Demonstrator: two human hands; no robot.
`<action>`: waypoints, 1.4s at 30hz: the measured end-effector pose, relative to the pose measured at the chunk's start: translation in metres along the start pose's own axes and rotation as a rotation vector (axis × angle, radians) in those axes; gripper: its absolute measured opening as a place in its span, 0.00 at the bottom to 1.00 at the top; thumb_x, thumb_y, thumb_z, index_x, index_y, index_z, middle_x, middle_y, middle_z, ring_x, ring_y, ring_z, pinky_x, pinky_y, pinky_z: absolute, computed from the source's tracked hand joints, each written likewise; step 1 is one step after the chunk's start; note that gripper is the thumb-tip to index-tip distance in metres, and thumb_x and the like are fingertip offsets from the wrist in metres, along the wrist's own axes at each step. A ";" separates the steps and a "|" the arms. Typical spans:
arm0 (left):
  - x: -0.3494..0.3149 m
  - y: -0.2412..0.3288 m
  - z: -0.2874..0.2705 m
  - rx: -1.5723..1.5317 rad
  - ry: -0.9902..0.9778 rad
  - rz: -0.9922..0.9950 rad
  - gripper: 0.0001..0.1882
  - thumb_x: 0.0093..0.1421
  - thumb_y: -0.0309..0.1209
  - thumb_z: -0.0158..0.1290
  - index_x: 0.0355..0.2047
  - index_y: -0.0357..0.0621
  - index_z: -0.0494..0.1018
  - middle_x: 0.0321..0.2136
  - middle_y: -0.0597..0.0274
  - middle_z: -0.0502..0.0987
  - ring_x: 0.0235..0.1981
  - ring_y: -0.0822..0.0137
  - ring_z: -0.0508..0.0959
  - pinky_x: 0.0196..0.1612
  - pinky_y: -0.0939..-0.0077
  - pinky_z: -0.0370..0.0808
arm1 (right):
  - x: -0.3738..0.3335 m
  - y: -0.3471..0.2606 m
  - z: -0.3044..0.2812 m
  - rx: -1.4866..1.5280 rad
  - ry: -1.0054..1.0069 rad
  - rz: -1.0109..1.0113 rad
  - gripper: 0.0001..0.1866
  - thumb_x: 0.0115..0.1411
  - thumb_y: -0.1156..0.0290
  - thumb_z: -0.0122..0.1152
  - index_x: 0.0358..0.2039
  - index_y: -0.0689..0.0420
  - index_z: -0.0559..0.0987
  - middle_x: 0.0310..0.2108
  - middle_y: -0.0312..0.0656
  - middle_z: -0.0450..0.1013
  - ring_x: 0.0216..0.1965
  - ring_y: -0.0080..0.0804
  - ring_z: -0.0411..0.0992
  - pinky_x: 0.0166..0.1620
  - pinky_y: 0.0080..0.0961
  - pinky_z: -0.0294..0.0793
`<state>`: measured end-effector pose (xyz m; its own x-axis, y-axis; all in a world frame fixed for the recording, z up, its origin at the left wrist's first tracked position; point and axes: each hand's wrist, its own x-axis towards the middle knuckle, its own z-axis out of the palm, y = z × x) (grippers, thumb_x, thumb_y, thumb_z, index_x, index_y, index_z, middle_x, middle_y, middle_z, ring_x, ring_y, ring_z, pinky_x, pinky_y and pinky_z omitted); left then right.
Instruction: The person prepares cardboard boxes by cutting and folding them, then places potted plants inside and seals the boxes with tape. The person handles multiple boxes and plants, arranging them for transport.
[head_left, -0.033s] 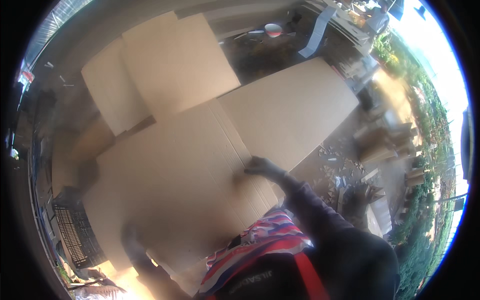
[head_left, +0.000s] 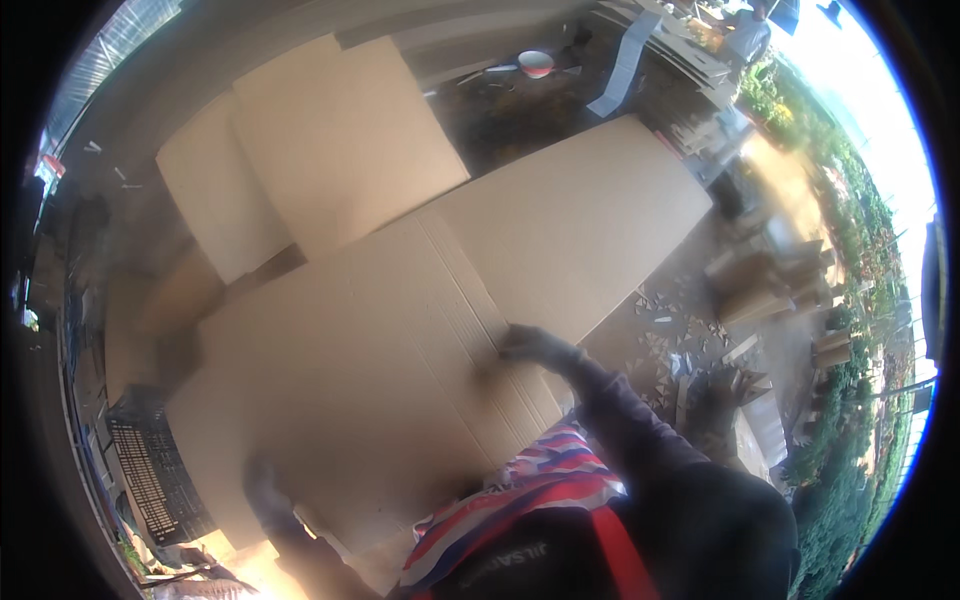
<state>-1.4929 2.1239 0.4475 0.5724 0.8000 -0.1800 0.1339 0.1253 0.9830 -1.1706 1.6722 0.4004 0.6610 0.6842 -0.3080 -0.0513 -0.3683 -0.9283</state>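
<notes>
A large brown cardboard sheet (head_left: 330, 330) lies in front of me, with parallel crease lines running across its right part. My right hand (head_left: 532, 348) is on the sheet beside these creases, its fingers bunched and bent down. Whatever they may hold is hidden under the hand. At the sheet's near left side is my left hand (head_left: 266, 482), dark and blurred, so its fingers cannot be made out. A second cardboard panel (head_left: 590, 210) extends from beyond the creases to the far right.
More cardboard sheets (head_left: 345, 130) lie at the far left. A red and white bowl (head_left: 536, 64) stands beyond them. Small cardboard scraps (head_left: 655, 325) litter the ground at right, near folded cardboard pieces (head_left: 750, 285). A black slotted crate (head_left: 155, 470) sits at left. Another person (head_left: 747, 38) is far right.
My right hand has shifted slightly to the right and nearer to me along the creased part. The view has turned a little; my left hand stays at the near left side.
</notes>
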 end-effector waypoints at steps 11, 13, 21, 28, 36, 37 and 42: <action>-0.079 0.032 0.358 0.203 0.040 -0.015 0.35 0.61 0.29 0.54 0.65 0.31 0.53 0.58 0.45 0.65 0.56 0.56 0.70 0.60 0.65 0.66 | -0.111 0.094 -0.305 -0.208 0.672 -0.246 0.04 0.57 0.75 0.61 0.33 0.61 0.80 0.33 0.45 0.78 0.29 0.37 0.75 0.35 0.27 0.74; -0.069 0.045 0.425 0.089 0.010 0.052 0.40 0.60 0.29 0.56 0.66 0.25 0.48 0.61 0.44 0.62 0.59 0.54 0.67 0.63 0.64 0.63 | -0.103 0.082 -0.358 -0.280 0.845 -0.165 0.25 0.59 0.72 0.63 0.57 0.59 0.70 0.49 0.45 0.73 0.47 0.33 0.72 0.50 0.29 0.71; 0.104 0.096 0.671 -0.190 0.265 0.431 0.16 0.58 0.25 0.52 0.48 0.35 0.71 0.38 0.54 0.78 0.36 0.60 0.77 0.40 0.66 0.75 | -0.116 0.127 -0.437 -0.147 0.848 -0.071 0.26 0.59 0.71 0.64 0.57 0.63 0.70 0.50 0.45 0.73 0.50 0.32 0.72 0.51 0.26 0.72; 0.221 0.043 0.780 0.207 0.367 0.200 0.16 0.59 0.30 0.54 0.46 0.35 0.72 0.41 0.53 0.79 0.37 0.60 0.79 0.38 0.67 0.75 | -0.243 0.263 -0.406 0.185 0.696 0.336 0.18 0.59 0.71 0.63 0.48 0.66 0.77 0.34 0.39 0.77 0.35 0.24 0.75 0.39 0.21 0.75; 0.301 0.029 0.821 -0.260 0.120 0.441 0.15 0.58 0.26 0.55 0.46 0.37 0.73 0.36 0.56 0.78 0.31 0.62 0.77 0.35 0.66 0.75 | -0.203 0.176 -0.455 0.941 0.725 0.560 0.14 0.60 0.73 0.61 0.46 0.64 0.77 0.34 0.40 0.77 0.32 0.26 0.76 0.34 0.18 0.75; 0.311 0.032 0.827 -0.318 0.104 0.444 0.15 0.58 0.26 0.55 0.46 0.36 0.72 0.36 0.56 0.78 0.31 0.63 0.77 0.35 0.66 0.75 | -0.187 0.175 -0.460 0.892 0.703 0.576 0.14 0.61 0.72 0.61 0.46 0.64 0.77 0.34 0.41 0.77 0.33 0.26 0.77 0.34 0.18 0.75; 0.334 0.051 0.859 0.011 0.201 0.498 0.32 0.57 0.34 0.60 0.55 0.24 0.62 0.49 0.44 0.73 0.48 0.54 0.75 0.51 0.64 0.73 | -0.130 0.180 -0.479 0.689 0.559 0.464 0.17 0.63 0.65 0.61 0.48 0.62 0.76 0.35 0.42 0.77 0.34 0.28 0.76 0.37 0.22 0.76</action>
<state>-0.6004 1.8933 0.4076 0.4028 0.8578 0.3192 -0.1051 -0.3031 0.9472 -0.9075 1.2150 0.3732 0.7139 0.1059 -0.6922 -0.6988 0.0422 -0.7141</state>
